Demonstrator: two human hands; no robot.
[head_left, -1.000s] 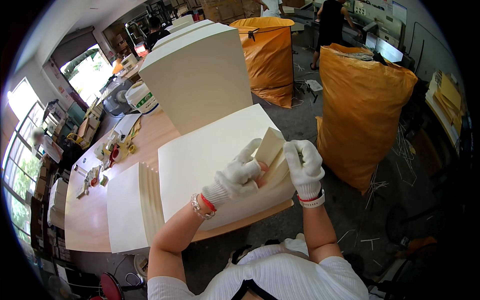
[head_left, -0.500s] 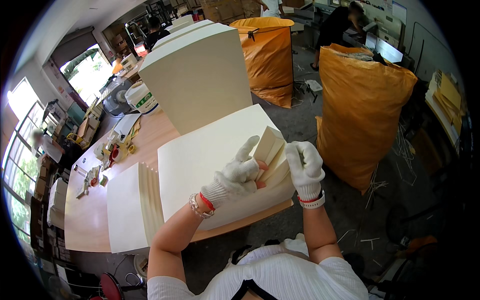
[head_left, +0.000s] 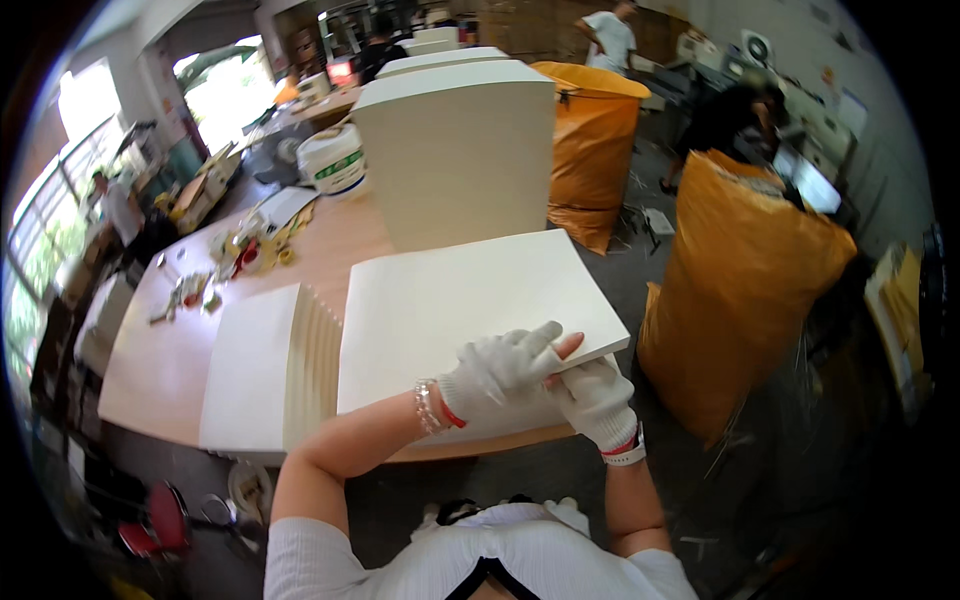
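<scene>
A thick stack of blank cream-white paper (head_left: pixel 460 290) lies near the table's front edge, its top lying flat. Across its near right corner rests my left hand (head_left: pixel 505 368), in a white glove with bare fingertips, fingers stretched over the sheets toward the edge. My right hand (head_left: pixel 597 402), also gloved, grips the stack's near edge just beside the left fingertips. Its fingers are partly hidden by the paper and the other hand. The upper sheets jut out slightly above the lower part there.
Left of the stack stands a fanned paper pile (head_left: pixel 255 365). A tall paper block (head_left: pixel 465 155) rises behind, beside a white bucket (head_left: pixel 332 160). Tape rolls and small tools (head_left: pixel 250 255) lie at the left. Large orange sacks (head_left: pixel 740 290) stand on the right. Other people work farther back.
The bent-up corner sheets now lie flat. My right hand has moved from beside the corner to the stack's near edge, and my left hand has flattened over the paper. The view has shifted.
</scene>
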